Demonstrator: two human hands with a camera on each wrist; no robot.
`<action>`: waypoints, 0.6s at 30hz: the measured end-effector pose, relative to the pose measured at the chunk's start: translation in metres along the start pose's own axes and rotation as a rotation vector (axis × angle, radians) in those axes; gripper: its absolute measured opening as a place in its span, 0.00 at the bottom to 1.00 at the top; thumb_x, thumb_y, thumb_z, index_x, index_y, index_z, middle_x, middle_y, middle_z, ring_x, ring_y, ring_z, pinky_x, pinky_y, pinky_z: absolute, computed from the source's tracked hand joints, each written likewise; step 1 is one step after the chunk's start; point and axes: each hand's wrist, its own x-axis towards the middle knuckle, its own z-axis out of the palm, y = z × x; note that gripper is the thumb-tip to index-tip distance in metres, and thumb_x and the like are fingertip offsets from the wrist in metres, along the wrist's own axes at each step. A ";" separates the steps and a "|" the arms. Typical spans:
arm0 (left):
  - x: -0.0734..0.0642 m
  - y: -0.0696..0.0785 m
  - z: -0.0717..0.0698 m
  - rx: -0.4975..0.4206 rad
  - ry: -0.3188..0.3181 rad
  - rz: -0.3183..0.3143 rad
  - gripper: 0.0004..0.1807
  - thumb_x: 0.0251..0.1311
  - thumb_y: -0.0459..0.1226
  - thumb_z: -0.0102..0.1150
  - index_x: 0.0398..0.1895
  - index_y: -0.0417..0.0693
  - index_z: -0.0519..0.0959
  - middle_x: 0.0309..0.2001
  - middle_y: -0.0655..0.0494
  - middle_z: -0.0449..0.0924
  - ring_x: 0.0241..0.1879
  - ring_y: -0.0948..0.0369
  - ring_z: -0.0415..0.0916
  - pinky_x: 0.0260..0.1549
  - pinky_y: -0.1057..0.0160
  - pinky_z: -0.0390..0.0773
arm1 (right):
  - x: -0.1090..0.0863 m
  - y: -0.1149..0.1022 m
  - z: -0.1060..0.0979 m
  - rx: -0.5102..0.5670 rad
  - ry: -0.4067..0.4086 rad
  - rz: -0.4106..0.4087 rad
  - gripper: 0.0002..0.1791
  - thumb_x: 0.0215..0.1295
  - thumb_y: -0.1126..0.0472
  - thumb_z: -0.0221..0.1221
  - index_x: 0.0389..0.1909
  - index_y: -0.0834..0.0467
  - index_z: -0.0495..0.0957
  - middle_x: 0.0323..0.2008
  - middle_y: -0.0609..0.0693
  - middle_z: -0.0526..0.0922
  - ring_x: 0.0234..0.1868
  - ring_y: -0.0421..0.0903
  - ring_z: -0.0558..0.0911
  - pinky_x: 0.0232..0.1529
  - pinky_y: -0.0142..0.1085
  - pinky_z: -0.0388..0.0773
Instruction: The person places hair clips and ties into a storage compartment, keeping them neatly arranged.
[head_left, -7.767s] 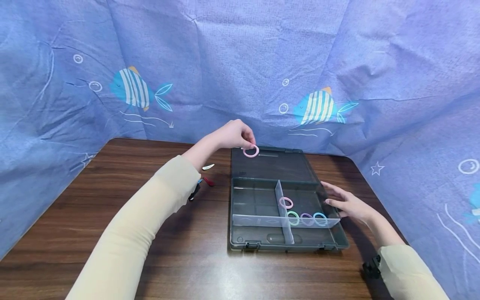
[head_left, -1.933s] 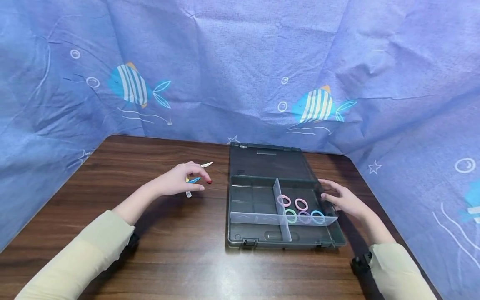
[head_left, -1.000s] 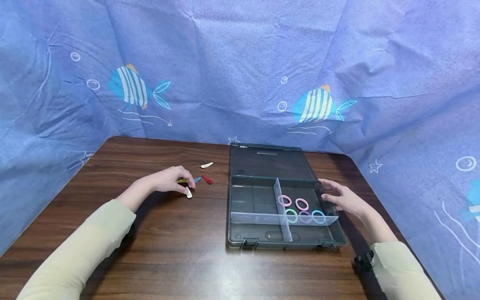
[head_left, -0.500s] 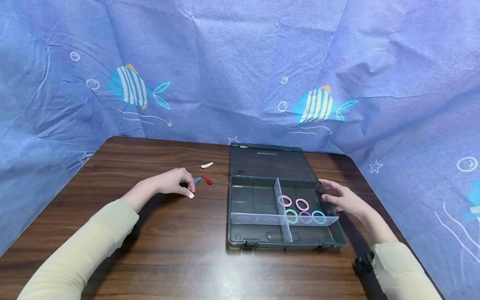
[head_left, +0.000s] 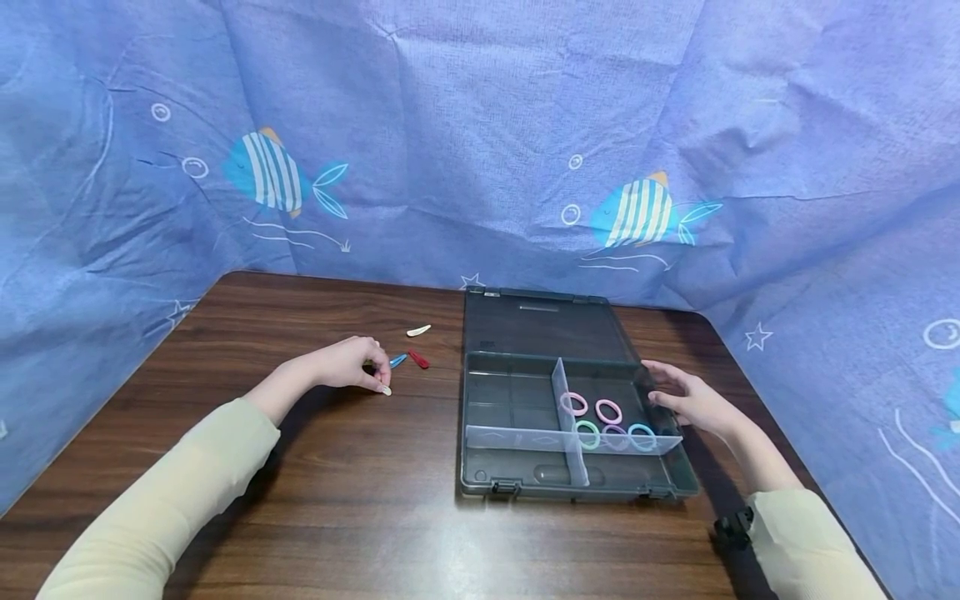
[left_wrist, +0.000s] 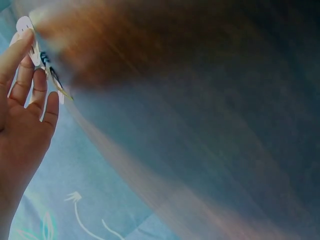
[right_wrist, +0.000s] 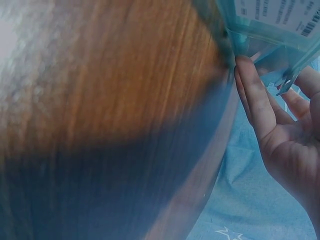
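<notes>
My left hand (head_left: 348, 364) pinches a white snap hair clip (head_left: 386, 390) between thumb and fingertips, low over the table; the left wrist view shows the clip's pale end (left_wrist: 24, 23) at the fingertips. Just past the fingers lie a blue hair clip (head_left: 398, 361) and a red hair clip (head_left: 418, 360). A yellow-green hair clip (head_left: 367, 362) is mostly hidden behind the hand. Farther back lies another white hair clip (head_left: 418, 331). My right hand (head_left: 693, 402) rests at the right side of the dark translucent box (head_left: 480, 492), its fingers fairly straight against the wall.
The box stands with its lid (head_left: 540, 329) laid back. Clear dividers (head_left: 517, 439) split it. Several hair ties, among them a pink hair tie (head_left: 609, 423) and a blue hair tie (head_left: 641, 426), are in the back right compartment. A fish-print cloth (head_left: 480, 150) hangs behind the table.
A second pink hair tie went from my left hand into the back right compartment. The left hand then moved to the hair clips and picked at the white one. The right hand stayed at the box.
</notes>
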 end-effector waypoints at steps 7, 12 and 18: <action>0.000 0.004 -0.001 -0.067 0.038 -0.014 0.04 0.52 0.40 0.68 0.24 0.58 0.82 0.25 0.70 0.78 0.34 0.62 0.68 0.38 0.63 0.66 | -0.001 -0.001 0.001 0.004 0.001 0.000 0.34 0.68 0.56 0.54 0.71 0.57 0.52 0.63 0.70 0.59 0.54 0.60 0.73 0.38 0.48 0.79; 0.001 0.014 -0.004 -0.099 0.067 -0.038 0.04 0.51 0.40 0.68 0.23 0.58 0.82 0.24 0.70 0.78 0.33 0.62 0.67 0.37 0.63 0.66 | -0.002 -0.001 0.001 0.012 -0.003 0.006 0.35 0.68 0.56 0.54 0.72 0.57 0.52 0.64 0.69 0.58 0.54 0.59 0.73 0.38 0.48 0.79; 0.003 0.024 -0.008 -0.137 0.091 -0.069 0.05 0.51 0.40 0.68 0.22 0.60 0.81 0.24 0.69 0.79 0.35 0.57 0.68 0.37 0.61 0.67 | -0.003 -0.002 0.001 0.017 -0.014 -0.011 0.35 0.69 0.56 0.54 0.72 0.58 0.50 0.64 0.70 0.58 0.55 0.61 0.73 0.39 0.49 0.79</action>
